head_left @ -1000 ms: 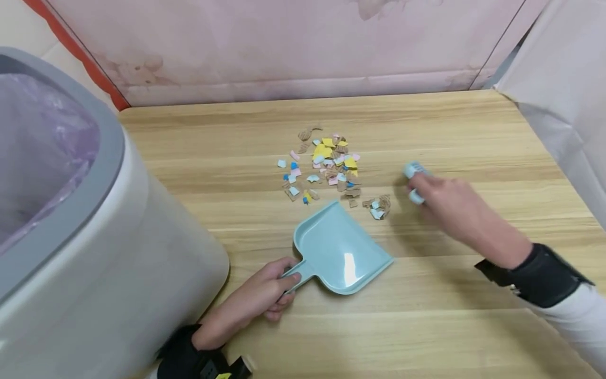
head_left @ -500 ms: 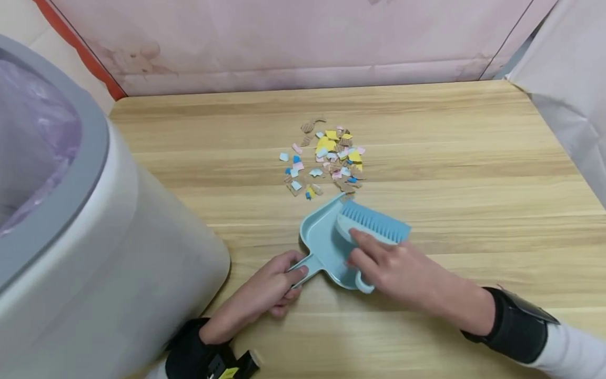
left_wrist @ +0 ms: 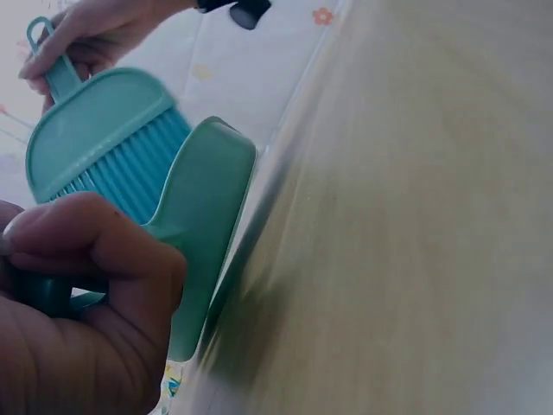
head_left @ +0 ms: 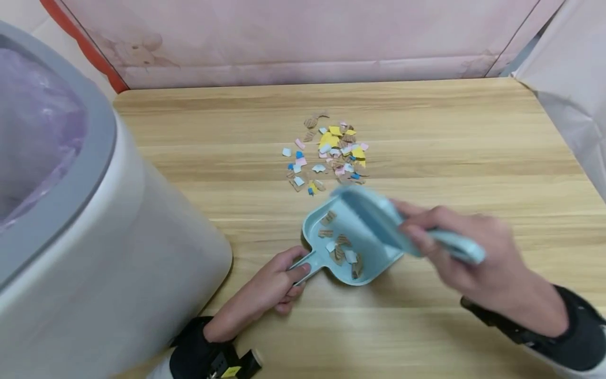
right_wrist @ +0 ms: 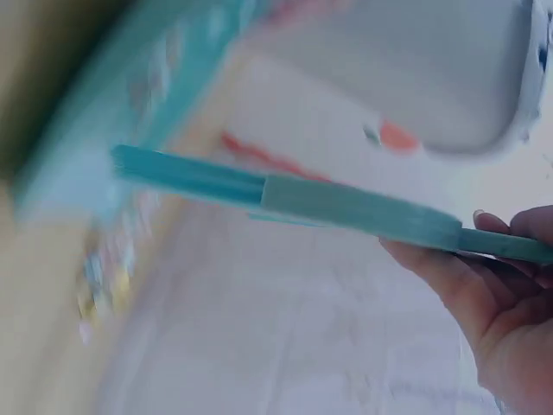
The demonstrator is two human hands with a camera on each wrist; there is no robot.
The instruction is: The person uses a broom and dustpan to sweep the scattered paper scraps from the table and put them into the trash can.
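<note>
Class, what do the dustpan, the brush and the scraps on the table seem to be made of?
Dustpan: probably moulded plastic, pale teal, glossy, with one smooth continuous rim.
Brush: likely plastic back and bristles in the same teal.
Scraps: seemingly torn paper and brown card, matte with ragged edges.
Table: wood-grain surface, possibly laminate.

Head view looks down; both close wrist views share the dustpan (head_left: 347, 239).

Since 0.5 s ago the right hand (head_left: 478, 258) has lifted the brush (head_left: 379, 221) off the dustpan (head_left: 374, 263); it now hangs blurred above the pan's right half, handle pointing away from the bin (head_left: 118, 273). Brown and white scraps (head_left: 341, 250) now lie inside the dustpan. 1 s ago the pan was bare and the brush was right of the paper pile (head_left: 329, 155).
</note>
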